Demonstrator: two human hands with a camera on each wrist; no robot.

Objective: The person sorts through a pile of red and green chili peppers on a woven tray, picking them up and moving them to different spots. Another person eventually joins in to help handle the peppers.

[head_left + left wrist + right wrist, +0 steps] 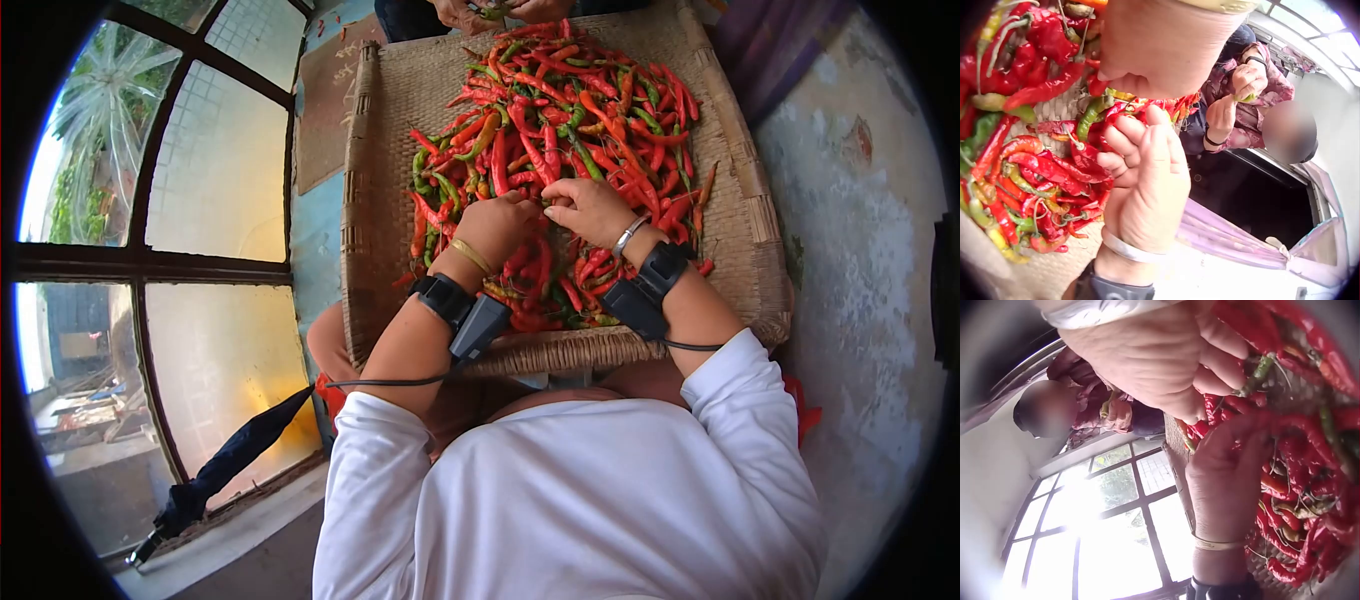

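Observation:
Both hands are over a heap of red, green and orange chili peppers (540,110) on a woven tray (400,85). The left hand (492,235), with a yellowish bangle, has its fingers bent down close over the peppers. In the right wrist view, blurred red overlaps the fingers of this left hand (1225,478); I cannot tell whether they grip a pepper. Just to its right is the right hand (592,208), wearing a silver bangle. The left wrist view shows that right hand (1150,178) with loosely bent fingers, thumb extended and nothing between them.
Across the tray another person's hands (500,12) hold a green pepper. Paned windows (215,160) stand on the left, with a folded dark umbrella (235,450) below. A worn wall (860,250) runs along the right. The tray's near rim (560,350) lies over the wearer's lap.

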